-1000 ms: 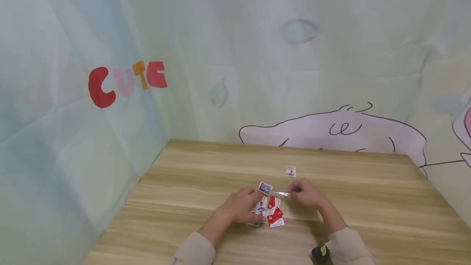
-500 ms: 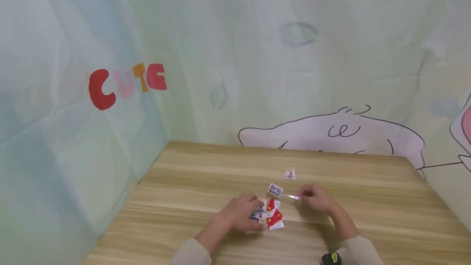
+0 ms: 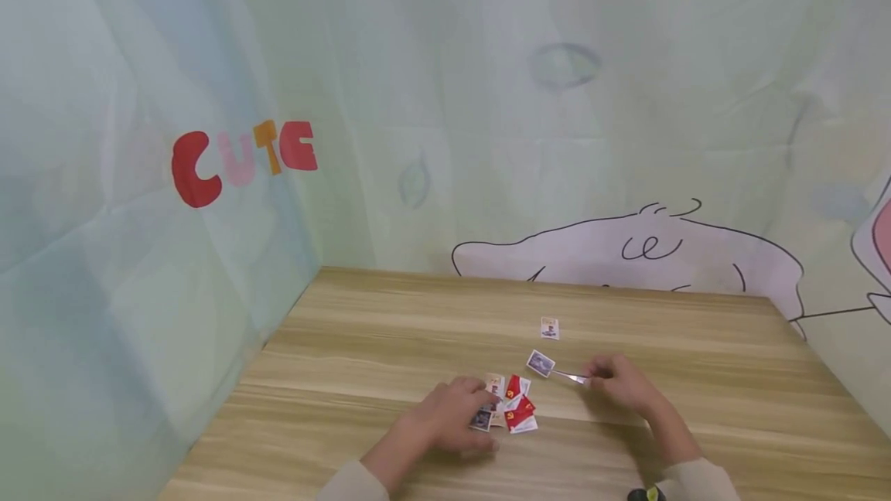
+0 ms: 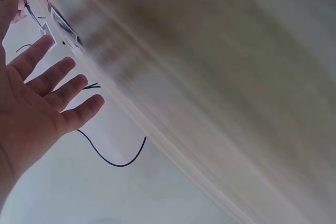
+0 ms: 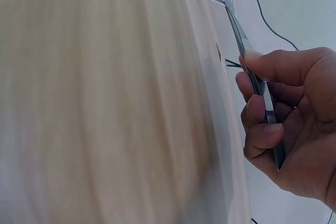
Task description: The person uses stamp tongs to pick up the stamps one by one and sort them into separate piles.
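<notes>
Cloth backdrop (image 3: 452,114): one printed side behind, one to the left.
Desk (image 3: 376,346): one, wood-grained.
Left hand (image 3: 454,414): one; grip loosely spread, fingers over the card pile (image 3: 519,408), nothing held.
Right hand (image 3: 619,383): one; grip closed, pinching the tweezers (image 5: 239,32).
Card pile: overlapping, at least two red-and-white; full count I cannot tell.
Tweezers: one pair.
Held card (image 3: 541,362): one, at the tweezers' tips, just past the card pile.
Lone card (image 3: 550,328): one, flat on the desk, farther off.
</notes>
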A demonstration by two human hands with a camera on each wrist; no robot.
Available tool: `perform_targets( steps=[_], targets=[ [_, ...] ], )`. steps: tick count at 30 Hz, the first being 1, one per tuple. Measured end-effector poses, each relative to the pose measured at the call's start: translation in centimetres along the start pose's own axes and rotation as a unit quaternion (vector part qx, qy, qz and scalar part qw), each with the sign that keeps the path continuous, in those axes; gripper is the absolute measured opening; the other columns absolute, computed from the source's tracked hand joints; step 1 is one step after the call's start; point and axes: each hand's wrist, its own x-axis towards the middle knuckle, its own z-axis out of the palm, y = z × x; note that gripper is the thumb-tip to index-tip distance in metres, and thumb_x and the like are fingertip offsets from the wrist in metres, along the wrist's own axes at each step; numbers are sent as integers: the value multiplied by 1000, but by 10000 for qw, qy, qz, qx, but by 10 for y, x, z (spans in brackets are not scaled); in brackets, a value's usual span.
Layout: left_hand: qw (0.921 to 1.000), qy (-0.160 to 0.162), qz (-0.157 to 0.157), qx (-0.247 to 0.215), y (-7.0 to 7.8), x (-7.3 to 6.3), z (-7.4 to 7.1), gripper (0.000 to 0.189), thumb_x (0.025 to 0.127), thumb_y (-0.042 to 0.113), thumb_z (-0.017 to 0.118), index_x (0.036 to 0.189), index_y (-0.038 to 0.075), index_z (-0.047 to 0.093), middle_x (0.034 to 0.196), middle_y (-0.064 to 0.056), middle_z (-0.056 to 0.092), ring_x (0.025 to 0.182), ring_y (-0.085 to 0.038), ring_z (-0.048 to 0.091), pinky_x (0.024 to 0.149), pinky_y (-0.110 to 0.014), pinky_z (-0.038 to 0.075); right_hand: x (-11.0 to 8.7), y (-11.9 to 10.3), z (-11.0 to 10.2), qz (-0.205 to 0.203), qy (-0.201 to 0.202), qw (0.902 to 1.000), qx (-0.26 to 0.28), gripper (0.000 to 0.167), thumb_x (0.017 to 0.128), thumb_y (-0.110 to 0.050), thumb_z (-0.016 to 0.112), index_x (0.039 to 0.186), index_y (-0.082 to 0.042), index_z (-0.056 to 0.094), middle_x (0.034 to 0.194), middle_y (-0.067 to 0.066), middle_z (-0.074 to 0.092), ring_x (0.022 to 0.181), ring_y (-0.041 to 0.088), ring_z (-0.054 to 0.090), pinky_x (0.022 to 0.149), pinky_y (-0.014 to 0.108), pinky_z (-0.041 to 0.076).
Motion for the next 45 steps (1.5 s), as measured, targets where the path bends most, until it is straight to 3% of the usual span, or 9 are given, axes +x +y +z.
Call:
perform_targets(
  steps=[7, 19, 26, 31, 39, 45],
  targets=[
    [9999, 27, 152, 35, -1, -4, 2, 65, 78, 56, 64, 130, 19, 53, 133, -8, 47, 122, -25, 42, 92, -47, 41, -7, 6, -10, -24, 46, 10000, 22, 10, 79, 2, 61, 88, 6, 65, 84, 6, 62, 76, 20, 53, 70, 33, 45],
    [9985, 203, 504, 73, -16, -1, 10, 64, 77, 55, 64, 129, 19, 54, 135, -7, 46, 122, -23, 42, 93, -46, 40, -20, 15, -26, 342, 327, 9986, -242, 11, 80, 0, 62, 89, 3, 66, 88, 8, 64, 82, 21, 55, 75, 38, 45],
    [9985, 245, 489, 100, -22, 3, 15, 70, 77, 57, 63, 133, 18, 50, 137, -9, 43, 124, -25, 40, 94, -49, 39, -26, 22, -36, 298, 406, 9985, -222, 15, 80, 0, 62, 92, 9, 65, 90, 13, 64, 83, 23, 56, 73, 37, 45],
    [9979, 198, 605, 155, -23, 5, 15, 71, 77, 58, 62, 133, 17, 51, 135, -9, 45, 123, -25, 41, 94, -48, 39, -30, 26, -42, 551, 493, 9969, -262, 16, 81, -1, 62, 93, 9, 64, 91, 13, 63, 83, 23, 55, 73, 36, 44],
    [9982, 76, 530, 286, -22, 9, 15, 72, 76, 60, 62, 133, 17, 50, 135, -8, 46, 122, -24, 42, 93, -46, 40, -34, 34, -51, 646, 628, 9958, -161, 15, 81, -1, 62, 92, 9, 64, 84, 10, 62, 73, 19, 52, 64, 31, 43],
    [9985, 51, 448, 297, -21, 10, 16, 73, 75, 62, 61, 133, 19, 51, 134, -7, 47, 121, -23, 43, 92, -45, 41, -36, 37, -56, 1099, 687, 9916, 32, 19, 83, -3, 59, 96, 10, 62, 77, 8, 58, 68, 20, 51, 59, 32, 44]
  ],
)
